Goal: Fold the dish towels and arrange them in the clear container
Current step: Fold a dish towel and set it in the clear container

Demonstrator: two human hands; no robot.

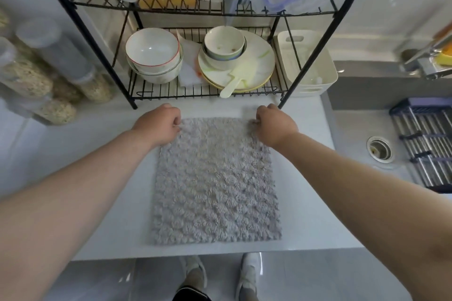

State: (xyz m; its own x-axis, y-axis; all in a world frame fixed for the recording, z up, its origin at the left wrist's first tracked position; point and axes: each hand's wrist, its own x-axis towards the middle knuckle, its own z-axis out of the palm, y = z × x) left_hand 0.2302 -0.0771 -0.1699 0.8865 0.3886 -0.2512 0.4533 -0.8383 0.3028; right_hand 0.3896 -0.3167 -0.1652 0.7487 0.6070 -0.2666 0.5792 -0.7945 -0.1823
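Dish towel (215,178), grey & fluffy, lies spread flat on white counter (308,203), one layer, not yet folded. Its near edge sits just short of counter's near rim; its far edge is close to the black dish rack (293,85). Left hand (159,127) is on the towel's far-left corner, fingers curled under, pinching the cloth there. Right hand (275,124) does the same at the far-right corner, knuckles up. Rest of the towel runs back from both hands toward the near side, btwn the two forearms, which reach along its left & right edges. Rack's lower shelf holds stacked bowls (152,51) & plates (256,61). Sink (354,129) is to the right, grain jars (24,78) far left.
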